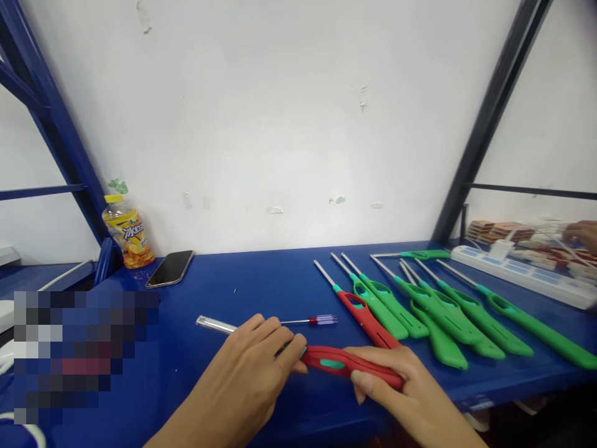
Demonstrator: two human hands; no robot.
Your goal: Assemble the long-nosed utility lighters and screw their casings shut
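A red long-necked lighter [321, 357] with a green switch on its side is held between both hands above the front of the blue table. My left hand [254, 367] wraps round its neck end, and the metal tube sticks out to the left past the knuckles. My right hand [398, 379] grips the handle end, thumb on the near side. Just behind the hands lies a screwdriver [323, 320] with a clear purple handle, its shaft partly hidden by my left hand. Another red lighter [366, 316] rests behind my right hand, beside several green lighters [448, 311].
On the blue table [219, 280] a phone [170, 269] lies at the back left, near a yellow-capped bottle [129, 233]. A white power strip [527, 274] runs along the right. Another person's hand [581, 233] shows at the far right. A metal frame post [485, 124] rises there.
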